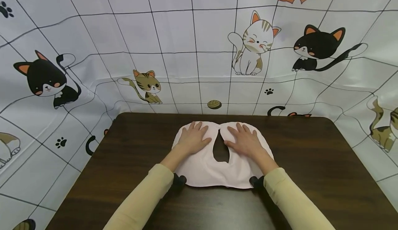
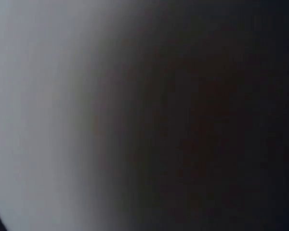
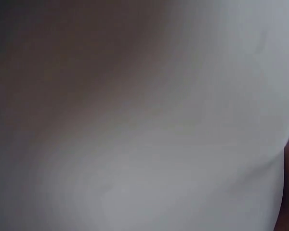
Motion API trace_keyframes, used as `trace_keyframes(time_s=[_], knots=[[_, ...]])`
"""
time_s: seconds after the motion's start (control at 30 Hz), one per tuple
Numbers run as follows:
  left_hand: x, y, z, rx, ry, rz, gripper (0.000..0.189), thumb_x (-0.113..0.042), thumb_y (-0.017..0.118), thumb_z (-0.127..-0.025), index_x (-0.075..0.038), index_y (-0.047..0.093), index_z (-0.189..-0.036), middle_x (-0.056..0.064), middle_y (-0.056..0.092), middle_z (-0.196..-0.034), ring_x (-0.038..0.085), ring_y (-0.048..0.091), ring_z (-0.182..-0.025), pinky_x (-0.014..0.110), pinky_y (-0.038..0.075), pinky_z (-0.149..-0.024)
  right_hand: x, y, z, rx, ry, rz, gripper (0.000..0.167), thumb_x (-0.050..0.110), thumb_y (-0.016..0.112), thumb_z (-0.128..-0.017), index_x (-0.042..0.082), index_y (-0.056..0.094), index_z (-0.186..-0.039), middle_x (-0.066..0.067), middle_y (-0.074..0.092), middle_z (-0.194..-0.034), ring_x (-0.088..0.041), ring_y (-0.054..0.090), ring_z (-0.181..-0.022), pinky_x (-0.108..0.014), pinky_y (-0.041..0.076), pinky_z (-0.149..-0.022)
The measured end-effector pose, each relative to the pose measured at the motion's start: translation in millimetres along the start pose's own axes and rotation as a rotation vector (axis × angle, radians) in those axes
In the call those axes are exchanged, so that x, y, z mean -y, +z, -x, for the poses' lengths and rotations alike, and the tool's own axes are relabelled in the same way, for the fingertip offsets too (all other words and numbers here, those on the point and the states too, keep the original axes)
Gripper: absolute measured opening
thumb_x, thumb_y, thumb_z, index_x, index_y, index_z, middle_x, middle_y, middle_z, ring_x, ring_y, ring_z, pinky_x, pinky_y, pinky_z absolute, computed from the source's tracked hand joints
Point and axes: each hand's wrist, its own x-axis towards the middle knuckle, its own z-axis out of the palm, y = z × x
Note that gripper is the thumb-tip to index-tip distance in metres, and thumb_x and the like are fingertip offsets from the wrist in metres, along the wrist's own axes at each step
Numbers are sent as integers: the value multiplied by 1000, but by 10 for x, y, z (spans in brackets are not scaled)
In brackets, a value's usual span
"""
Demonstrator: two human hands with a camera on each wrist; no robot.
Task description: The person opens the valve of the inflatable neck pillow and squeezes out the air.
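Note:
A pale pink cloth piece (image 1: pixel 206 175), shaped like a baby bib, lies spread flat on the dark wooden table (image 1: pixel 311 161). A teardrop-shaped opening runs down its middle, and its two rounded upper lobes meet above that gap. On the upper left lobe rests my left hand (image 1: pixel 193 139), palm down with fingers spread. My right hand (image 1: pixel 245 141) lies likewise on the upper right lobe, its thumb reaching to the edge of the opening. In the right wrist view the cloth (image 3: pixel 183 183) fills most of the picture, very close and blurred. The left wrist view is too blurred to read.
Behind and beside the table hangs a white sheet (image 1: pixel 174 33) with black grid lines and printed cats. Small black wrist devices show under the left cuff (image 1: pixel 163 171) and the right cuff (image 1: pixel 272 178). The table's far edge runs just beyond the cloth.

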Motion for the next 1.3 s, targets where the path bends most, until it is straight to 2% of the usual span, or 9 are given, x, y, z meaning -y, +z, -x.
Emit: trace_keyframes(time_s=[0.2,0.4,0.53,0.67,0.93,1.1,1.3], knots=[[0,-62,26,11,-13,10,61,-52,49,-105,-18,46,-156,13,38,-161,42,29,-150,68,32,-110,63,-48,-14,17,2,13,72,59,56,-98,20,45,-157,-24,33,-161,-48,29,-147,-77,22,-108],[42,-54,66,7,-23,28,60,-50,51,-104,-18,48,-155,14,40,-160,42,31,-149,68,32,-109,153,-75,3,47,-4,20,71,58,53,-100,18,43,-158,-24,33,-161,-47,30,-147,-75,22,-109],[68,-49,99,-12,-13,35,59,-49,51,-104,-17,49,-154,14,39,-160,42,30,-149,69,32,-109,195,-140,35,20,-7,17,70,55,54,-101,15,44,-156,-25,34,-161,-47,31,-146,-75,23,-109],[52,-103,143,-38,2,42,58,-47,52,-104,-17,50,-153,15,40,-160,42,31,-148,70,32,-109,190,-208,80,-6,-5,14,69,53,56,-101,12,46,-155,-26,34,-160,-48,32,-146,-75,23,-109],[6,-198,233,-89,16,36,56,-46,55,-103,-18,52,-151,13,42,-159,41,33,-148,69,34,-108,126,-210,208,-35,-5,22,69,53,57,-100,12,46,-155,-25,31,-162,-48,26,-148,-75,21,-110],[4,-189,310,-95,14,45,55,-46,56,-103,-18,53,-151,12,41,-160,41,32,-149,68,32,-110,127,-193,319,-44,-20,4,68,50,57,-101,11,46,-155,-25,30,-162,-49,25,-148,-75,20,-110],[-15,-141,393,-70,31,64,56,-46,55,-104,-17,52,-152,14,39,-160,41,30,-149,69,30,-111,111,-180,385,-43,-12,0,68,49,58,-100,10,46,-155,-26,31,-162,-49,26,-148,-74,20,-111]])
